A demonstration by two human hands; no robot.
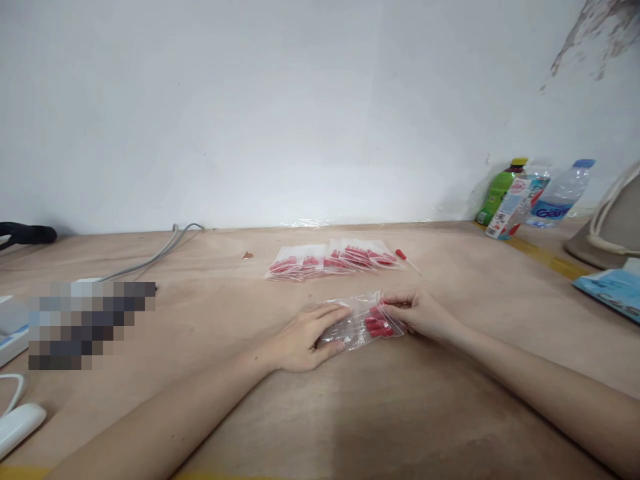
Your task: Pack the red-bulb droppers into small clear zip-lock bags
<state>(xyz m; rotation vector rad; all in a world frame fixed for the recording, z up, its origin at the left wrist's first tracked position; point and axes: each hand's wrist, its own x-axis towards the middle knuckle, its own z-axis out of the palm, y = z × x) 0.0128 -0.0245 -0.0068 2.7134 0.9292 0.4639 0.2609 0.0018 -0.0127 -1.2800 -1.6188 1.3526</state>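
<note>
Head view: pinching the right end of a clear bag (354,332) between the right hand's (420,315) thumb and fingers, close to the red pieces (377,325) inside. Touching its left end with the left hand (304,339), thumb and fingers spread wide. On the table (280,427), just beyond: overlapping filled bags (313,263), then a red-ended stick (401,255). Farther right, bottles (556,203).

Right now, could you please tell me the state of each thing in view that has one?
Clear bag: red pieces inside; seal unclear.
Left hand: open, spread against that bag.
Right hand: closed on its right end.
Row of bags: overlapping, also holding red pieces.
Red-tipped stick: loose, outside the bags.
Green bottle: yellow cap on.
Clear bottle at right: blue cap on.
Blue packet: lying down.
</note>
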